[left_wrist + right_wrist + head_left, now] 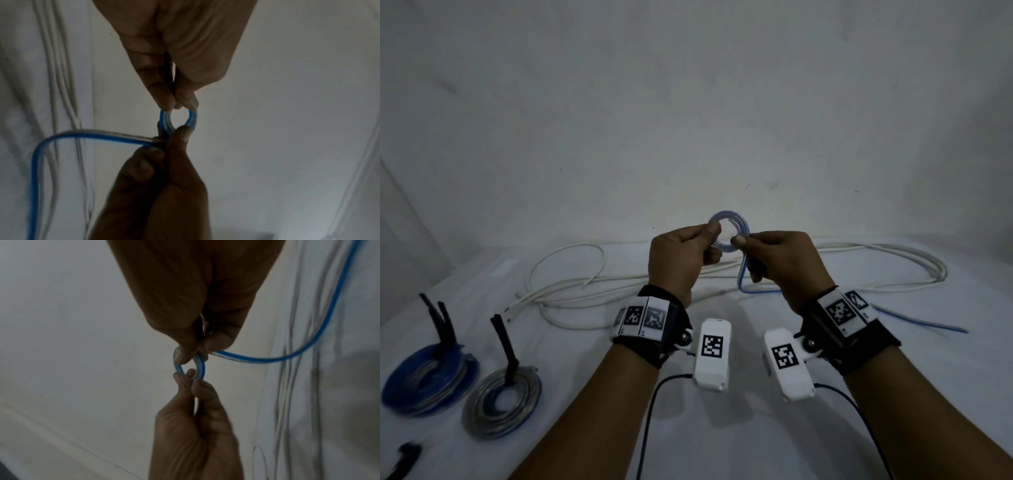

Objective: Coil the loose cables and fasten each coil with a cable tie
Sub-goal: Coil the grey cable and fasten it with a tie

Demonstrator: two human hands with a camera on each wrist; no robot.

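Your left hand and right hand each pinch one side of the small coil of blue cable, raised above the desk. Keep both pinches firm; feed each new turn flat against the last, same diameter, tail untwisted.

No readable words, brand names or numbers appear in any of the three views. The only signs are black-and-white square code markers: one on each white camera unit hanging below the wrists, and several on the white panels of the left wristband and the right wristband. Their patterns are machine codes, not text, and the two wrist views show no markings at all.
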